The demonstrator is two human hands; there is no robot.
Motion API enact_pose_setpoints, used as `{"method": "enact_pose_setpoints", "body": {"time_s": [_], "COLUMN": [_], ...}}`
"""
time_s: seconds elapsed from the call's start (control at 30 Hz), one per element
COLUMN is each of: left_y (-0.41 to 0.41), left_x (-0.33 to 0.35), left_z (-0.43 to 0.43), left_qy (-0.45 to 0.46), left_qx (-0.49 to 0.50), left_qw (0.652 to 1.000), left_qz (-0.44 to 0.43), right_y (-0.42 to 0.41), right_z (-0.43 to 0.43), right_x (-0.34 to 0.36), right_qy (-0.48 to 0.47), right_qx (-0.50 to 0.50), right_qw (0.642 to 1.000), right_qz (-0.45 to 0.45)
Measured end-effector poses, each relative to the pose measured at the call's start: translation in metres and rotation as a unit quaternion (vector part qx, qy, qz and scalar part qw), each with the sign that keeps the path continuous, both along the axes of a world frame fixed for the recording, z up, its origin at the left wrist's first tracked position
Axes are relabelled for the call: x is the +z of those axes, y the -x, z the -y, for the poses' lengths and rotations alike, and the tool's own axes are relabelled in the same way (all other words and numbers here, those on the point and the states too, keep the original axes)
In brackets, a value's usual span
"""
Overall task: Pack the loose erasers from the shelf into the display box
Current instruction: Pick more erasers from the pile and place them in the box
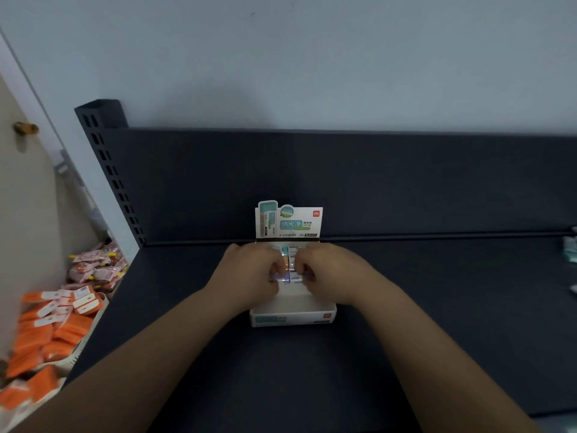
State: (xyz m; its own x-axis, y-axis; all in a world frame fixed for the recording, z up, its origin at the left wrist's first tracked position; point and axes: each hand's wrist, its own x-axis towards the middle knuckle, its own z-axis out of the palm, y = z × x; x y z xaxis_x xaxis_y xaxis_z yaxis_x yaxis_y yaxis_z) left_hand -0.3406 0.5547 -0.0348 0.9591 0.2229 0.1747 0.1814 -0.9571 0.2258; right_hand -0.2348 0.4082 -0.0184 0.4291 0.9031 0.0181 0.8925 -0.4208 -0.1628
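Now the left hand [253,271] and right hand [331,271] both pinch erasers [291,266] (small pale ones) inside the display box [293,314].

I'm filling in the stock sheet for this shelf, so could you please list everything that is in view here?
display box: one, white with teal print, middle of the shelf, printed card upright at its back
erasers: several, pale with teal and lilac wrappers, in the box between the hands; exact count hidden
loose erasers: a few, teal and white, far right edge of the shelf, cut off
shelf: one, dark grey, with a back panel
post: one, dark, slotted, left rear corner
orange packets: many, orange with white labels, heaped lower left
pink packets: many, pink, behind the orange ones
knob: one, brown, far left
left hand: fingers curled on the erasers
right hand: fingers curled on the erasers
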Motion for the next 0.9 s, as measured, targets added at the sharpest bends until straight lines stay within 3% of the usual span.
{"method": "enact_pose_setpoints", "body": {"time_s": [0.17, 0.27, 0.53, 0.9], "left_y": [0.0, -0.004, -0.051, -0.156], "left_x": [0.01, 0.022, 0.045, 0.047], "left_z": [-0.002, -0.004, 0.04, 0.166], "left_qy": [0.079, 0.121, 0.102, 0.045], "left_qx": [0.004, 0.022, -0.027, -0.098], "left_qw": [0.997, 0.992, 0.993, 0.994], "left_qz": [0.009, 0.033, 0.053, -0.036], "right_y": [-0.008, -0.021, -0.055, -0.138], "right_z": [0.014, 0.031, 0.084, 0.213], "right_x": [0.02, 0.03, 0.036, 0.041], "right_qy": [-0.054, -0.092, -0.077, -0.058], "right_qx": [0.002, -0.023, -0.064, -0.11], "right_qw": [0.996, 0.993, 0.994, 0.992], "right_qz": [-0.067, -0.064, -0.039, -0.025]}}
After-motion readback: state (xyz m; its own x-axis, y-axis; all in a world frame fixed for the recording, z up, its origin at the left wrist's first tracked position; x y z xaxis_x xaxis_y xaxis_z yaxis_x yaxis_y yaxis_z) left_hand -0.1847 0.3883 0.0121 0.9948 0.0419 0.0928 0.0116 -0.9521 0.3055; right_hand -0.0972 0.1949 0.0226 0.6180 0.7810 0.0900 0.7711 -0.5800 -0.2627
